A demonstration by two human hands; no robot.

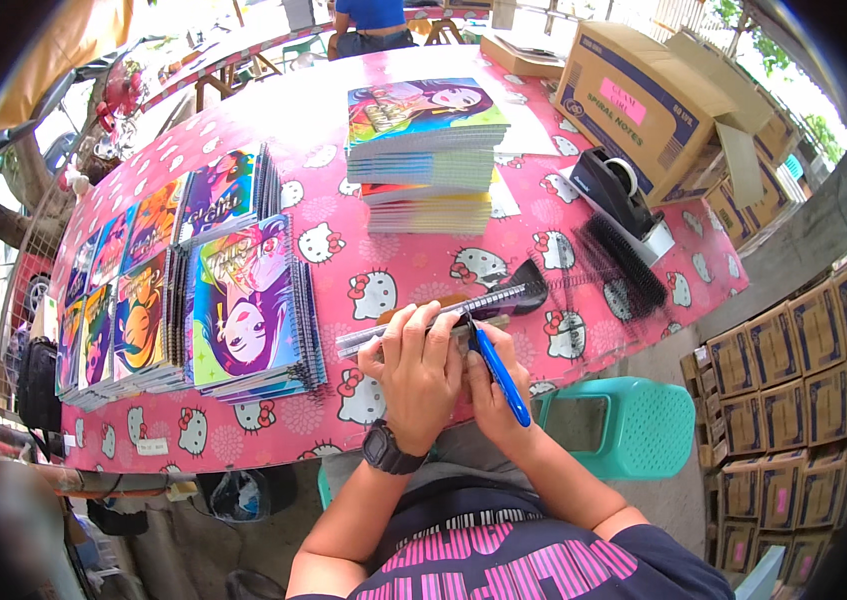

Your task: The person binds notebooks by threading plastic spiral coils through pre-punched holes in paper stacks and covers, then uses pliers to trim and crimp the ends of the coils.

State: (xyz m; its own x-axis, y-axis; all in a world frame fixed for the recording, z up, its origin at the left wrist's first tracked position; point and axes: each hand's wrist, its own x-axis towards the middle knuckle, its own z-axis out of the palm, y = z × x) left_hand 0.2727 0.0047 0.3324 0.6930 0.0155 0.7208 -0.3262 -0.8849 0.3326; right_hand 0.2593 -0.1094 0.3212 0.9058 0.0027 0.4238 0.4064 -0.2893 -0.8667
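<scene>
A notebook (pixel 499 298) stands tilted at the near edge of the table, its punched spine edge facing up. My left hand (pixel 413 370), with a black watch at the wrist, is closed over it, fingers across the spine. In my right hand (pixel 495 388) is a blue-handled tool (pixel 503 378) with a dark head against the notebook; its tip is hidden, so I cannot tell its exact kind. Right of the notebook lies a bundle of black plastic spiral coils (pixel 623 262). A stack of colourful notebooks (pixel 428 150) sits beyond my hands.
Rows of bound spiral notebooks (pixel 246 300) cover the left of the pink patterned table (pixel 553 375). At the back right are a black tape dispenser (pixel 605 190) and an opened cardboard box (pixel 633 110). A green stool (pixel 643 430) and stacked cartons (pixel 783 400) stand to the right.
</scene>
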